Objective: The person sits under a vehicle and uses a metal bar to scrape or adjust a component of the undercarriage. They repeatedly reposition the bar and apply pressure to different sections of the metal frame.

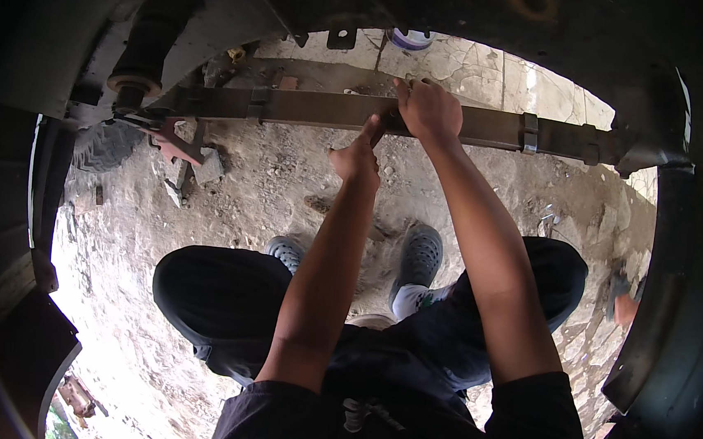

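A long brown leaf spring (319,110) runs crosswise in front of me beneath a dark vehicle body. My right hand (433,110) is closed over it near the middle, fingers curled on its upper side. Just left of that, my left hand (358,161) is at the spring's near edge, index finger pointing up along it and thumb out to the side. A small dark piece shows beside that finger; the other fingers are turned away, so what they hold is hidden. Metal clips band the spring, one of them a clip (530,133) right of my hands.
Dark body panels curve close around both sides and overhead. A shock absorber (138,71) hangs at upper left, above a tyre (108,147) and a reddish angular piece (177,146). My grey clogs (420,256) rest on rough ground. Far ahead is a white-and-purple tub (413,40).
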A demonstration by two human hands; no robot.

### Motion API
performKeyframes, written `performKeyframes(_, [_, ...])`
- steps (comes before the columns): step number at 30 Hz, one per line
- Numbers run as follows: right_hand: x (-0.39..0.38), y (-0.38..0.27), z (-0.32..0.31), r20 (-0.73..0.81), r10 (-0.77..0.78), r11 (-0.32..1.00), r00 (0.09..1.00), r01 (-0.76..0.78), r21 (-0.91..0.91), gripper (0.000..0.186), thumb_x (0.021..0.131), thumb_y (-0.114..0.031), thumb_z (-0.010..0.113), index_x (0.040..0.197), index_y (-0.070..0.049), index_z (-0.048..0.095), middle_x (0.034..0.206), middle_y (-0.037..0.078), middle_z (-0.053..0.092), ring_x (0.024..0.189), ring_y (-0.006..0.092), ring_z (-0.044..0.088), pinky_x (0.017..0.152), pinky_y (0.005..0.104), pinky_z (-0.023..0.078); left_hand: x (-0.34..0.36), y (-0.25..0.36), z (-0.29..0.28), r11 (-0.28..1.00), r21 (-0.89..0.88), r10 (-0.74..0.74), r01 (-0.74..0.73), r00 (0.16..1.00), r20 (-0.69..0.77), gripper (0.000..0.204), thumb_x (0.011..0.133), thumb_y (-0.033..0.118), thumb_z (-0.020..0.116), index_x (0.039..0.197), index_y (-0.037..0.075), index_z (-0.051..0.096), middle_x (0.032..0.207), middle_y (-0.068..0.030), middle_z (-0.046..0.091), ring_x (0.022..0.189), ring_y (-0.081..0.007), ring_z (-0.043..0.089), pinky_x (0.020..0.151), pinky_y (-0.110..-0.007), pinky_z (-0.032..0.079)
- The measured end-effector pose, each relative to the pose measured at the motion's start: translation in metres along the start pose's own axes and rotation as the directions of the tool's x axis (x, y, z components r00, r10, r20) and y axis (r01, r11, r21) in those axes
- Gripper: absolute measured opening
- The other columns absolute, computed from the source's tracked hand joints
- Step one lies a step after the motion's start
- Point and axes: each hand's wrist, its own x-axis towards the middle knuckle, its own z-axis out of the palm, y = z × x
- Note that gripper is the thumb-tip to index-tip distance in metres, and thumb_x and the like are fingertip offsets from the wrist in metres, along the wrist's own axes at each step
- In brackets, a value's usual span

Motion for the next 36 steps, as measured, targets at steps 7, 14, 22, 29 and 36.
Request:
performKeyframes(7, [0.004,-0.013,-0.003,0.065,0.008,1.000,0.998,-0.009,0.007,0.059,0.105,-0.053,0.039,0.099,-0.007,0.075,0.103,0.017,0.074,0.098,0.0376,0.072,0.084,0.0504,0.057,0.042,0.018,0.025,0.935,-0.344,0.181,-0.090,0.954,0.240,0.086,0.074,0.007,0.092,0.135,-0.009,0.033,0.112,-0.0192,0.067,0.072,-0.0206,0.065,0.062,-0.029,0.053])
performKeyframes(14, [0.005,-0.003,-0.001,0.042,0.031,0.999,0.999,-0.032,0.018,0.061,0.104,-0.056,0.040,0.098,-0.007,0.076,0.103,0.018,0.074,0.099,0.0376,0.071,0.084,0.0508,0.057,0.008,0.009,0.020,0.984,-0.126,0.137,-0.127,0.988,0.073,0.059,0.076,0.015,0.090,0.120,-0.004,0.055,0.096,-0.0136,0.071,0.057,-0.0174,0.052,0.052,-0.030,0.043])
performKeyframes(22, [0.001,-0.012,-0.004,0.025,0.007,0.999,1.000,-0.008,0.050,0.058,0.103,-0.055,0.043,0.098,-0.007,0.076,0.102,0.018,0.074,0.098,0.0379,0.071,0.084,0.0503,0.056,0.029,0.020,0.028,0.879,-0.474,0.188,-0.057,0.954,0.233,0.067,0.078,-0.010,0.082,0.133,-0.016,0.044,0.126,-0.0252,0.061,0.099,-0.0312,0.073,0.082,-0.033,0.067])
performKeyframes(29, [0.002,-0.004,-0.004,0.022,0.032,0.999,0.999,-0.033,0.042,0.057,0.104,-0.054,0.043,0.100,-0.008,0.076,0.103,0.018,0.074,0.097,0.0376,0.072,0.085,0.0501,0.056,0.006,0.003,0.012,0.986,-0.105,0.139,-0.130,0.987,0.081,0.042,0.079,0.024,0.091,0.106,0.001,0.067,0.090,-0.0103,0.078,0.043,-0.0083,0.044,0.038,-0.028,0.028])
performKeyframes(36, [0.003,-0.009,-0.003,0.052,0.019,1.000,0.998,-0.019,0.006,0.056,0.104,-0.053,0.042,0.103,-0.009,0.076,0.103,0.017,0.074,0.097,0.0368,0.072,0.084,0.0494,0.057,0.014,0.031,0.025,0.922,-0.384,0.134,-0.041,0.967,0.218,0.044,0.080,-0.001,0.086,0.115,-0.011,0.062,0.103,-0.0156,0.072,0.085,-0.0250,0.076,0.057,-0.025,0.053])
